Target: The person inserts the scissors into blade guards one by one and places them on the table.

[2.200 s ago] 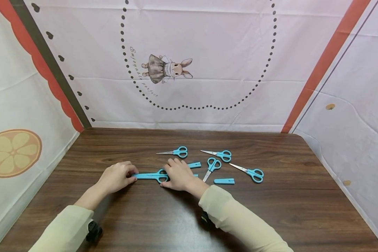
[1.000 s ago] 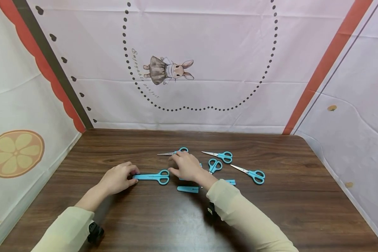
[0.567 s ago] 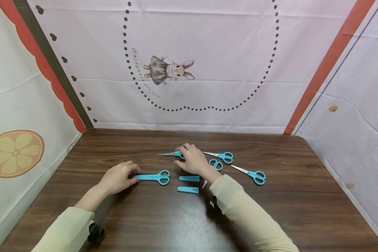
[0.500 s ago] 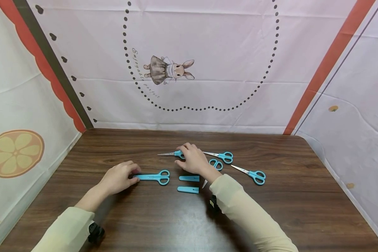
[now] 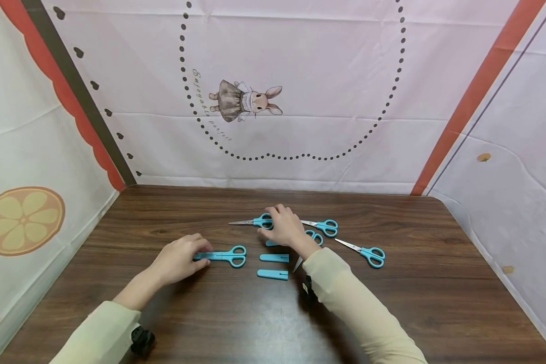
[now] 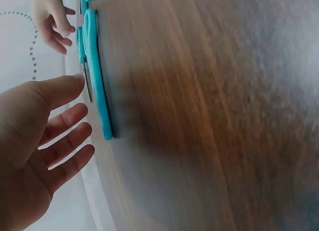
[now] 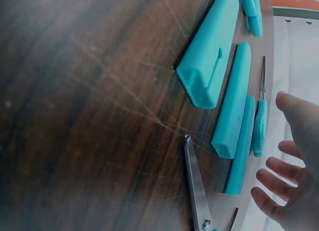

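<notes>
My left hand [image 5: 179,258] is around the tip end of a pair of blue scissors [image 5: 232,256] in a blue sheath. In the left wrist view its fingers [image 6: 67,146] are relaxed and apart from the sheathed scissors [image 6: 97,76]. My right hand [image 5: 285,226] hovers, fingers spread, beside the handles of bare scissors [image 5: 255,221] at the back. Three blue sheaths lie in a row by it: a front one [image 5: 273,274], a middle one [image 5: 274,258] and a back one [image 5: 271,243], partly hidden by the hand.
More bare scissors lie to the right: one pair [image 5: 329,227] at the back, another [image 5: 374,256] farther right, and a third [image 5: 315,236] partly behind the right wrist. The brown wooden table [image 5: 209,323] meets a printed cloth backdrop [image 5: 336,76] at its rear edge.
My right hand has left the sheathed scissors' handles and moved back and right to the rear scissors. The front sheath now shows; one seen earlier at the right no longer does.
</notes>
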Demonstrator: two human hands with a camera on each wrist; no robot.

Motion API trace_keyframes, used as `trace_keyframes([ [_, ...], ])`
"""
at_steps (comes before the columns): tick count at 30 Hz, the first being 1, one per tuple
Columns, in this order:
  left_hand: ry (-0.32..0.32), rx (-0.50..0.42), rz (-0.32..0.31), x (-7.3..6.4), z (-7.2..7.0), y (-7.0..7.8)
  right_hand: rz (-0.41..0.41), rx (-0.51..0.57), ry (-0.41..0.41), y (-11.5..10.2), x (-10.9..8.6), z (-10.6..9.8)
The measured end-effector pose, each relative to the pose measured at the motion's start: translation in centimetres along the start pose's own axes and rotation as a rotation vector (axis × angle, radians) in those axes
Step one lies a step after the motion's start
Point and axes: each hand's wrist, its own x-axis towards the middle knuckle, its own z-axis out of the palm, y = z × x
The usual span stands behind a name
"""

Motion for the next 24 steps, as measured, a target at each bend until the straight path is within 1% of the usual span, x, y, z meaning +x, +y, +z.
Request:
trace_keyframes([
  [3, 0.004, 0.008, 0.02, -0.1, 0.0, 0.6, 0.017, -0.012, -0.011, 0.1, 0.2, 0.2],
  [8, 0.01, 0.023, 0.051, 0.0, -0.1, 1.6, 0.036, -0.017, -0.006, 0.2, 0.4, 0.6],
  [14, 0.016, 0.035, 0.1, 0.0, -0.2, 2.8, 0.066, -0.036, -0.031, -0.1, 0.9, 1.0],
  [19, 0.019, 0.04, 0.137, 0.2, -0.2, 3.8, 0.099, -0.081, -0.051, -0.3, 1.3, 1.2],
  [24, 0.011, 0.028, 0.161, 0.6, 0.2, 4.8, 0.118, -0.125, -0.057, -0.5, 1.6, 1.3],
])
